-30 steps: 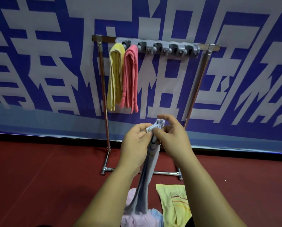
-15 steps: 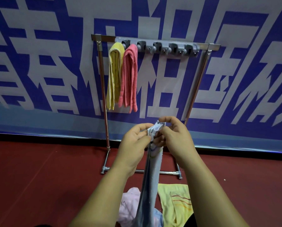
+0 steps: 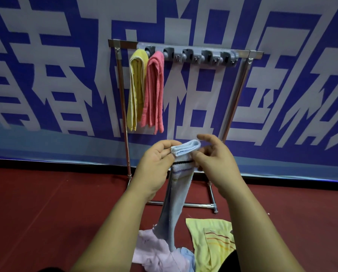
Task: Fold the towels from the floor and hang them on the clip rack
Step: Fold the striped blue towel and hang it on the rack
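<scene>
A: While both hands meet in front of the rack, what do they hold?

B: The left hand (image 3: 154,163) pinches the top fold of a light blue towel (image 3: 179,189), thumb and fingers closed on its left corner. The right hand (image 3: 213,161) grips the same fold from the right with thumb and lower fingers, while its index finger is stretched out loose above the cloth.

A: Where does the towel run?

B: It hangs in a narrow strip from the hands down to the red floor (image 3: 46,213), where its lower end lies on a pale pink towel (image 3: 154,250). Just to the right lies a yellow striped towel (image 3: 211,242), flat.

A: And the clip rack (image 3: 187,54)?

B: It stands behind the hands, against a blue and white banner (image 3: 66,75). A folded yellow towel (image 3: 136,89) hangs at its left end, with a folded pink towel (image 3: 154,91) touching it on the right. The other clips along the grey bar carry nothing.
</scene>
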The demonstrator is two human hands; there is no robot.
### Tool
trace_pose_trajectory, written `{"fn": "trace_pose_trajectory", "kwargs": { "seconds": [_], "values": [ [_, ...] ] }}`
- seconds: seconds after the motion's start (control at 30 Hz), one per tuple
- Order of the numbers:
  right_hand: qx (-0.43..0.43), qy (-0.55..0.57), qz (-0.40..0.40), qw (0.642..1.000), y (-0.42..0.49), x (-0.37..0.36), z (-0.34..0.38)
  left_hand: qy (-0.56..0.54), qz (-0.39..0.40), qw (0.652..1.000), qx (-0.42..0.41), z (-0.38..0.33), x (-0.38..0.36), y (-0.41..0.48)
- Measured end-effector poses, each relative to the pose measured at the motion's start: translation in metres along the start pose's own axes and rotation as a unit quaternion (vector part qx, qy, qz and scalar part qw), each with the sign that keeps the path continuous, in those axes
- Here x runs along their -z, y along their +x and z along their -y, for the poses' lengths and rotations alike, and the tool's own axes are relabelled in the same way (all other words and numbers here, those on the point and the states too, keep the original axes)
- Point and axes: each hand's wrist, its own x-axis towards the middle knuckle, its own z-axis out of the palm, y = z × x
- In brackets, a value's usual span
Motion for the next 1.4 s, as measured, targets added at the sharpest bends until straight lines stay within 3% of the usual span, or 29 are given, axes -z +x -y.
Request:
{"fn": "trace_pose_trajectory", "kwargs": {
  "seconds": [0.1, 0.2, 0.37, 0.83, 1.4],
  "values": [
    [-0.049, 0.068, 0.065, 0.994, 0.001, 0.008, -0.008, 0.003, 0.032, 0.999, -0.003, -0.007, 0.007, 0.004],
    [-0.015, 0.113, 0.137, 0.984, -0.001, 0.012, -0.002, -0.012, 0.059, 0.998, -0.001, -0.015, 0.013, 0.006],
    [0.005, 0.044, 0.084, 0.995, 0.009, 0.000, 0.008, -0.007, 0.022, 1.000, 0.010, -0.014, 0.016, 0.015],
    [-0.009, 0.204, 0.028, 0.979, 0.012, 0.008, 0.015, -0.007, 0.085, 0.995, 0.056, 0.014, 0.018, 0.010],
    [-0.024, 0.230, -0.014, 0.973, 0.021, 0.034, 0.019, -0.017, 0.124, 0.986, 0.108, 0.027, 0.007, -0.003]
  ]
}}
